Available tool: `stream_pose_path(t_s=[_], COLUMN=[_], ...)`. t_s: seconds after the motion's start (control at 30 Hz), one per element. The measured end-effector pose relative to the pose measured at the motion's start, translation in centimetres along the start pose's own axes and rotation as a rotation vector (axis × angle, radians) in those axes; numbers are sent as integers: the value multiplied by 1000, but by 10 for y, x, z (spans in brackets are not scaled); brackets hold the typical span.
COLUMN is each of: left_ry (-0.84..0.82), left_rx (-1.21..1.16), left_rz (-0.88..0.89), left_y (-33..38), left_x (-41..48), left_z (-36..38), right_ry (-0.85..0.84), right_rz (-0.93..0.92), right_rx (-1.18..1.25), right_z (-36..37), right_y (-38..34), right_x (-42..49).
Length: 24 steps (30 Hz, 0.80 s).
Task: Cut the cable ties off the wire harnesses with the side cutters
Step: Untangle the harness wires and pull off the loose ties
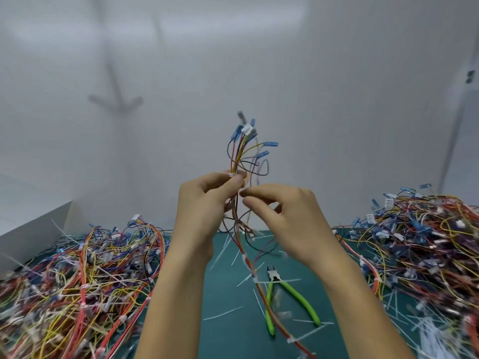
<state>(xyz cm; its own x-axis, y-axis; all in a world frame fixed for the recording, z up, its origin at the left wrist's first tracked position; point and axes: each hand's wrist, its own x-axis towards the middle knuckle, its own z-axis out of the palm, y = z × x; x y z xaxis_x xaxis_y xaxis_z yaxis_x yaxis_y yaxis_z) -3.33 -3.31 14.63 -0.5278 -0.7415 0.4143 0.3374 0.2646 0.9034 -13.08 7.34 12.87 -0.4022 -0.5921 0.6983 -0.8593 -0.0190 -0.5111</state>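
I hold one wire harness (245,151) upright above the table; its blue terminals and a white connector fan out at the top. My left hand (207,203) grips the bundle near a white cable tie (231,174). My right hand (287,216) pinches the wires just to the right of it, thumb and forefinger together. The harness's lower end (248,265) trails down onto the green mat. The side cutters (285,294), with green handles, lie on the mat below my right wrist, untouched.
A big heap of harnesses (77,281) covers the left of the green mat (228,294), another heap (420,242) the right. Several cut white tie pieces (223,313) lie scattered in the middle. A white box (31,229) stands at the far left; a white wall is behind.
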Motion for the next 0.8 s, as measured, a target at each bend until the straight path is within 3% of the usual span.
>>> stream_pose_path(t_s=[0.2, 0.47, 0.8], left_ry=[-34, -149, -261], left_rx=[-149, -309, -452], left_rz=[-61, -100, -160], left_y=[3, 5, 7], left_x=[5, 9, 10], left_z=[-14, -22, -26], right_ry=[169, 206, 172], right_rz=[162, 365, 305], right_rx=[-16, -98, 396], right_z=[-12, -12, -19], right_y=[9, 18, 18], right_x=[3, 2, 6])
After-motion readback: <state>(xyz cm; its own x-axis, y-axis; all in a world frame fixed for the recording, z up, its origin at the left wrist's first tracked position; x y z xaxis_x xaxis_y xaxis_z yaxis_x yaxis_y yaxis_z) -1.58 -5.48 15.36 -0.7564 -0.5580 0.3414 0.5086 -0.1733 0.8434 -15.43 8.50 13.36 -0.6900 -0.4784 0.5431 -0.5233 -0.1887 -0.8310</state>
